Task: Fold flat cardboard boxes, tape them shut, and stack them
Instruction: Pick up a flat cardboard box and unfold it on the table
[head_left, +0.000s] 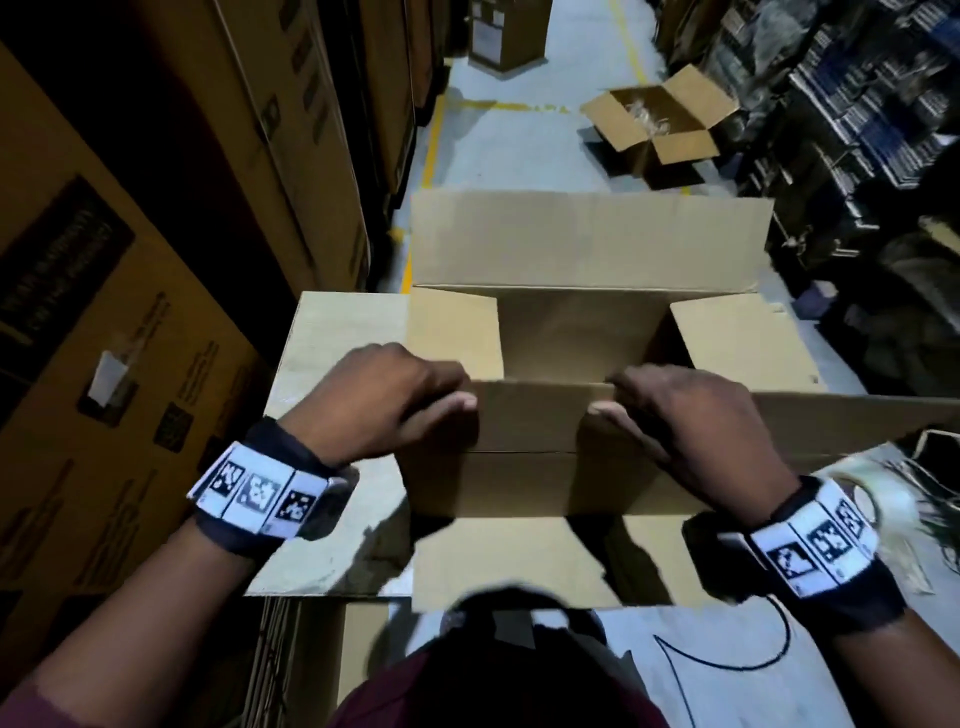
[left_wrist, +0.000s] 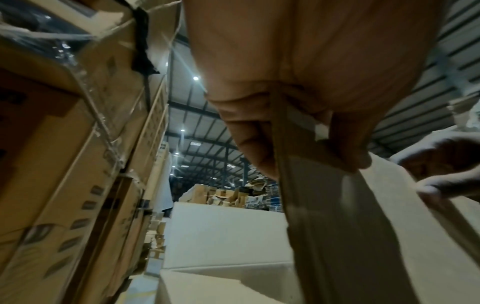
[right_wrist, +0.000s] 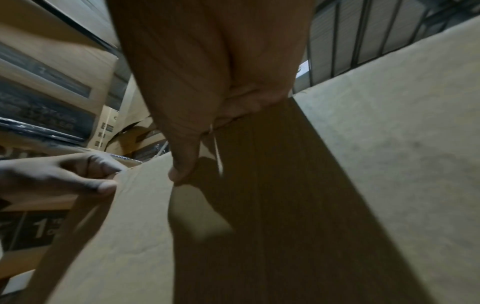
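Warehouse aisle, cartons stacked at left. Box (head_left: 587, 322): folding step. Left hand (head_left: 384, 400) and right hand (head_left: 691, 415) pinch near flap (head_left: 535, 415); next, fold flat, then tape.

A warehouse: tall stacks of printed cartons (head_left: 156, 218) line a concrete aisle with yellow floor lines (head_left: 432, 140) under a high metal roof (left_wrist: 207, 131)

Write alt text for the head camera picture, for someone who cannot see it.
Seen from above, a person's left hand and right hand grip the near flap of an open cardboard box, whose two side flaps are folded inward. A roll of tape hangs on the right wrist; stacked cartons line the left, and another open box lies on the floor beyond.
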